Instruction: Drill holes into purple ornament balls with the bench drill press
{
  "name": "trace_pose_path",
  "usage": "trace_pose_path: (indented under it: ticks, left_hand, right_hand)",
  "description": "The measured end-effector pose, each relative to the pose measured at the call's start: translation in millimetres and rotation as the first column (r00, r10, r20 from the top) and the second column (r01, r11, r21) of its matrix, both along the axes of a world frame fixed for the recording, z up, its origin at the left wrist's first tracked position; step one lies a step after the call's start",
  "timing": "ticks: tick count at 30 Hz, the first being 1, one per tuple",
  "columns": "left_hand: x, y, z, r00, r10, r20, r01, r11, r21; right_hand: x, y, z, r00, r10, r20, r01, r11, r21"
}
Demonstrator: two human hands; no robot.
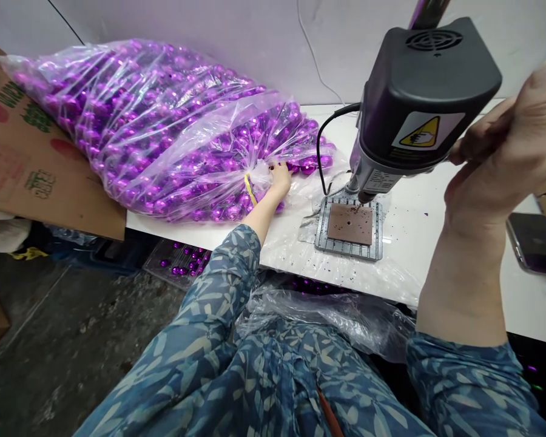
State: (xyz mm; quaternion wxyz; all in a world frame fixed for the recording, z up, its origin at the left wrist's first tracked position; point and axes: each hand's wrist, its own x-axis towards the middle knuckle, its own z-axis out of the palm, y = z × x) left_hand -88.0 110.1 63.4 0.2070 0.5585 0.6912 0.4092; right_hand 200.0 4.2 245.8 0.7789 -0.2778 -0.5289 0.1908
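Observation:
My left hand (279, 178) is at the gathered mouth of a large clear plastic bag (200, 142) full of shiny purple balls (310, 164). Its fingers curl in among the plastic and balls, and what they pinch is too small to make out. My right hand (514, 136) is raised beside the black motor housing of a drill press (430, 91), fingers curled and partly hidden, so whatever they grip does not show. Below the drill chuck (366, 195) lies a brown square plate (350, 223) with a hole, on the grey slotted base (323, 243). Dark shavings are scattered over it.
A printed cardboard box (40, 158) leans at the left, under the bag's edge. On the right of the white table (404, 255) lies a dark phone (537, 243). Loose purple balls sit in a tray (182, 261) below the table edge. Clear plastic sheeting (337, 318) covers my lap.

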Motion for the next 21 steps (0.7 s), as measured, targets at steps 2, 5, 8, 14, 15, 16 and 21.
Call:
trace_pose_path:
  ticks: [2,5,8,14,15,16,21]
  left_hand:
    - [3.5,-7.4,4.0,0.997,-0.004,0.080,0.007,0.999,-0.040]
    - [7.1,-29.0,10.8,0.911,-0.090,0.403,0.125,0.990,-0.062]
    - [7.2,-58.7,21.2,0.697,-0.077,0.713,0.186,0.980,-0.076]
    - [10.8,-109.7,39.1,0.375,-0.019,0.927,0.266,0.960,-0.088]
    - [12.9,-115.9,38.3,0.351,-0.016,0.936,0.265,0.961,-0.083]
    - [15.4,-121.6,36.0,0.337,-0.015,0.941,0.263,0.962,-0.079]
    - [37.5,-142.0,9.3,0.362,-0.051,0.931,0.293,0.954,-0.062]
  right_hand:
    - [0.3,-0.5,0.6,1.000,0.010,0.015,-0.010,1.000,-0.002]
    - [0.5,-0.5,-0.3,1.000,0.009,0.019,-0.009,1.000,-0.003]
    - [0.6,0.7,-3.1,1.000,0.001,0.000,-0.001,1.000,0.018]
    - [3.0,4.7,-7.5,1.000,-0.012,0.003,0.012,1.000,-0.005]
    - [2.9,4.7,-7.5,1.000,-0.018,0.012,0.019,1.000,-0.012]
    - [2.6,4.3,-7.3,1.000,-0.023,0.021,0.023,1.000,-0.017]
    - [-2.2,-0.6,-3.9,0.999,-0.029,0.027,0.028,0.999,0.018]
